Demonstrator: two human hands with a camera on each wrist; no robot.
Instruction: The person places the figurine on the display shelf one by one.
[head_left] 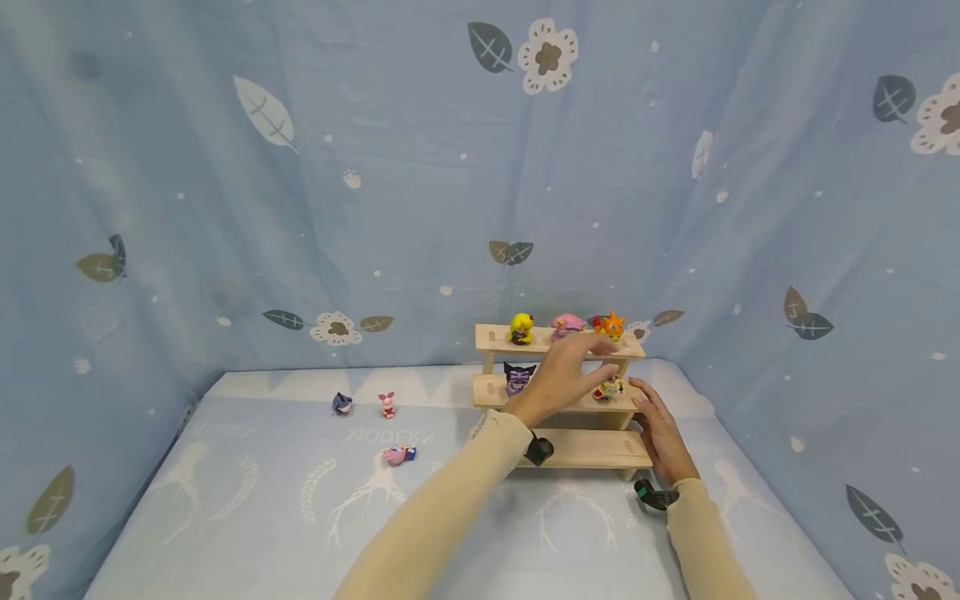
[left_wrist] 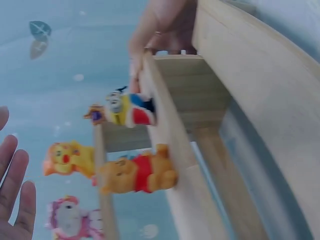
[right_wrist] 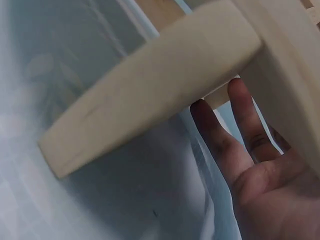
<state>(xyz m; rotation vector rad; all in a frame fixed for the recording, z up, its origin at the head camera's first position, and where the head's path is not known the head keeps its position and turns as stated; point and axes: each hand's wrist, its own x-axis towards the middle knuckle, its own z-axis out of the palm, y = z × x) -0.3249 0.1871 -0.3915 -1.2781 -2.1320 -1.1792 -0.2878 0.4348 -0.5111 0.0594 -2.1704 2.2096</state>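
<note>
A three-tier wooden display shelf (head_left: 585,448) stands on the table. My left hand (head_left: 566,375) is over its middle tier with fingers spread, nothing seen in them; its fingers (left_wrist: 15,185) show apart from the figurines in the left wrist view. Near it are a yellow bear figurine in red (left_wrist: 142,172) and a yellow figurine with red and blue (head_left: 606,389). My right hand (head_left: 660,433) grips the shelf's right end, its fingers (right_wrist: 220,137) behind a wooden upright. A black-and-purple figurine (head_left: 517,378) sits left on the middle tier.
The top tier bears a yellow-haired figurine (head_left: 521,329), a pink one (head_left: 567,324) and an orange spiky one (head_left: 611,325). On the table at left are a dark blue figurine (head_left: 342,404), a pink piglet (head_left: 387,405) and a lying pink-and-blue figurine (head_left: 399,454). Curtains (head_left: 420,192) surround the table.
</note>
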